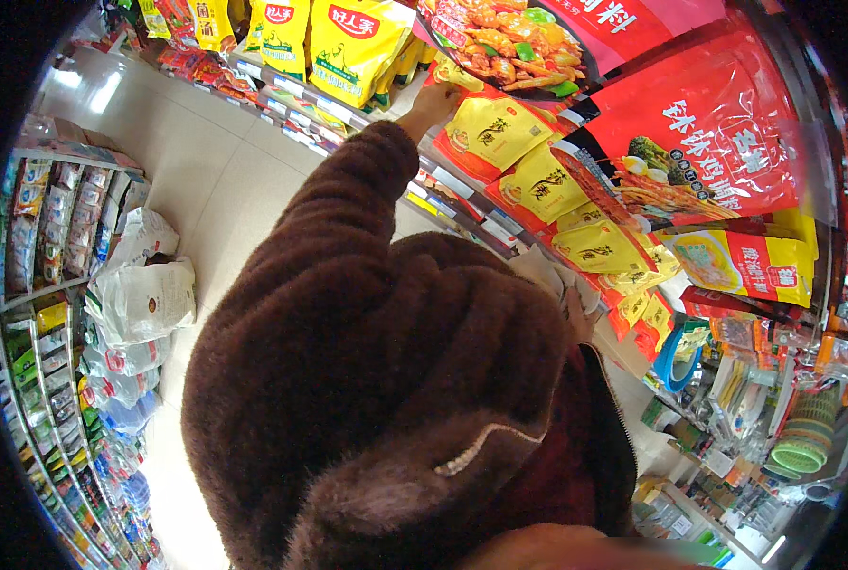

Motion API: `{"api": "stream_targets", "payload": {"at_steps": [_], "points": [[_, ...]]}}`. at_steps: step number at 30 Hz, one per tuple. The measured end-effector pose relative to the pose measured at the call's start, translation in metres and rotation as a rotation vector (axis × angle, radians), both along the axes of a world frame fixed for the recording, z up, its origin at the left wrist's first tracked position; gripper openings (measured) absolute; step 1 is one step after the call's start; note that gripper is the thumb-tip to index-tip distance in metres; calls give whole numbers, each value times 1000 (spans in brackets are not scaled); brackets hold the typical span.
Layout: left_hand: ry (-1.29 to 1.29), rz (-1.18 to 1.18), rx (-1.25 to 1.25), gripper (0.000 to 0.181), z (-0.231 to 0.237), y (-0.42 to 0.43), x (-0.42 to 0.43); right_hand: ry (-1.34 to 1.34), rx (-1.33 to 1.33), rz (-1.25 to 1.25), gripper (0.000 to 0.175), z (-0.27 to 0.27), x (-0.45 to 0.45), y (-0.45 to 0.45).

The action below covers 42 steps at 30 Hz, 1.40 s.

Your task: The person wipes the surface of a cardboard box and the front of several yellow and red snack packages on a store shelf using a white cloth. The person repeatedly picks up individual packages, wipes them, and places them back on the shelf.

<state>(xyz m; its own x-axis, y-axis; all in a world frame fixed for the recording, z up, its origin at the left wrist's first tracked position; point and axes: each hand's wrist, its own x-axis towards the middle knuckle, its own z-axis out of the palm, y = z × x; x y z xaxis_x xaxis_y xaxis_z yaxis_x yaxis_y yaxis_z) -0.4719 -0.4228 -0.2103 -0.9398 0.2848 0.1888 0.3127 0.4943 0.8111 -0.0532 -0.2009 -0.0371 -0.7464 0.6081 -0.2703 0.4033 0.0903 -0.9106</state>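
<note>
My left hand (435,103) reaches out to the shelf at the top, in a brown fluffy sleeve. Its fingers curl at the edge of a yellow-and-red food pouch (458,73), which lies partly under a large pink seasoning pack (506,43) with a picture of cooked food. More pouches of that yellow-and-red kind (497,132) lie in a row beside it. Close to my coat front, only part of my right hand (578,317) shows, against a pale, wrinkled, paper-like sheet (548,274). The coat hides the rest of that hand, so its grip is unclear.
Yellow seasoning bags (358,50) stand left of my hand, above shelf edges with price tags (335,109). A big red pack (716,135) juts out at right. Blue tape-like rings (677,360) and green baskets (801,445) sit lower right. White bags (146,303) stand across the aisle floor (232,178).
</note>
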Motion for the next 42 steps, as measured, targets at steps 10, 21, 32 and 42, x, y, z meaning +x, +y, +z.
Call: {"api": "stream_targets", "payload": {"at_steps": [10,21,32,42], "points": [[113,60,-114,39,-16,5,-29,-122,-176,-125,37,18,1,0],[30,155,11,33,0,-42,-18,169,-361,-179,47,-36,73,97],[-186,304,409,19,39,-27,193,-471,762,261,42,-154,221,269],[-607,113,313,21,15,42,308,-410,398,-255,39,-233,227,409]]}}
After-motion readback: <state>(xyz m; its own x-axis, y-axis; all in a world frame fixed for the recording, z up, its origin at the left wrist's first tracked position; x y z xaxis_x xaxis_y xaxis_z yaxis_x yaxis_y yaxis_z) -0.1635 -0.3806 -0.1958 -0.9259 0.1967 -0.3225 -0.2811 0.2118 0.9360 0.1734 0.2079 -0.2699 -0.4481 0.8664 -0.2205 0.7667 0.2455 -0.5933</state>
